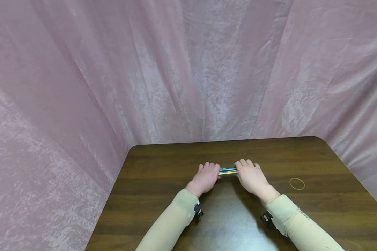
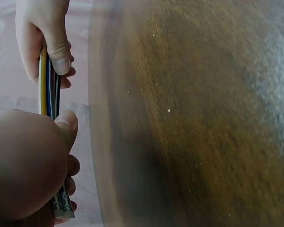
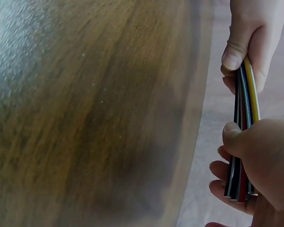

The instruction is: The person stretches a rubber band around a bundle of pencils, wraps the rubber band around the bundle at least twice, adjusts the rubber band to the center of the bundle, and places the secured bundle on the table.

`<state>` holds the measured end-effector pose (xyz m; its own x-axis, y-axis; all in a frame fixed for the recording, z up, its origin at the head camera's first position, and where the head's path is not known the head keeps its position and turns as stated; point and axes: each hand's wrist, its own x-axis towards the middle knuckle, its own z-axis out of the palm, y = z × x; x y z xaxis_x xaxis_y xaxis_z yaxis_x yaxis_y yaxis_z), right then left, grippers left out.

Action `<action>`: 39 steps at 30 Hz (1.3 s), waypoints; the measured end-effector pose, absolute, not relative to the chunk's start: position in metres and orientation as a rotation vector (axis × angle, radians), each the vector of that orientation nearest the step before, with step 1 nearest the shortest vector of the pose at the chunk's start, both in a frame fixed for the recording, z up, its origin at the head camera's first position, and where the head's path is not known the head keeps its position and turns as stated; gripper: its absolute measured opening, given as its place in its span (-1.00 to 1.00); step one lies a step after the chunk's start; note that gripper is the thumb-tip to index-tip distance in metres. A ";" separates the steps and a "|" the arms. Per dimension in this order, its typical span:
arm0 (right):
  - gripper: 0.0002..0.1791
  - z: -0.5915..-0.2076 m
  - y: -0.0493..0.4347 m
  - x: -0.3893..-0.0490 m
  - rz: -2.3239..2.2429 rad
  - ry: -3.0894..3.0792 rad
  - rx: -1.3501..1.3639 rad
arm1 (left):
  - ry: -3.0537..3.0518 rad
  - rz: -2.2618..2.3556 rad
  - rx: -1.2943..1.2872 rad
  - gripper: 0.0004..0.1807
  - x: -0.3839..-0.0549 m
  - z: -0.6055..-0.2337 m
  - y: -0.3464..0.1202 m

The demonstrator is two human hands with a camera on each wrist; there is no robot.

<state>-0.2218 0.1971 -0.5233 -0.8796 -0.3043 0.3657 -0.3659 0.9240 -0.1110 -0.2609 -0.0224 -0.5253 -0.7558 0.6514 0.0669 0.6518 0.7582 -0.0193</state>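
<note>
A bundle of pencils (image 1: 228,171) in yellow, blue, black, red and white is held level above the far half of the table. My left hand (image 1: 205,177) grips one end of it, and the right hand (image 1: 251,177) grips the other. In the left wrist view, metal ferrules (image 2: 61,202) with pale eraser tips stick out below the left hand. Flat, blunt pencil ends (image 3: 235,191) show past the right thumb in the right wrist view. Between the hands a short stretch of the pencils (image 2: 49,94) is visible; the palms cover the rest.
A yellow rubber band (image 1: 296,183) lies on the brown wooden table (image 1: 163,160), to the right of the right hand. Pink curtains (image 1: 188,69) hang behind the table and at its sides. Light glares off the tabletop between the forearms.
</note>
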 end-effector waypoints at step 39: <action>-0.14 -0.532 0.213 -0.209 0.668 -3.058 0.431 | -2.772 0.268 -0.967 -0.90 -0.260 -0.527 -0.032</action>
<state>-0.2090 0.2127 -0.5322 -0.9626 -0.2680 0.0400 -0.2603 0.8734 -0.4117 -0.2601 -0.0316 -0.5274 -0.7684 0.6283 0.1216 0.5934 0.7707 -0.2322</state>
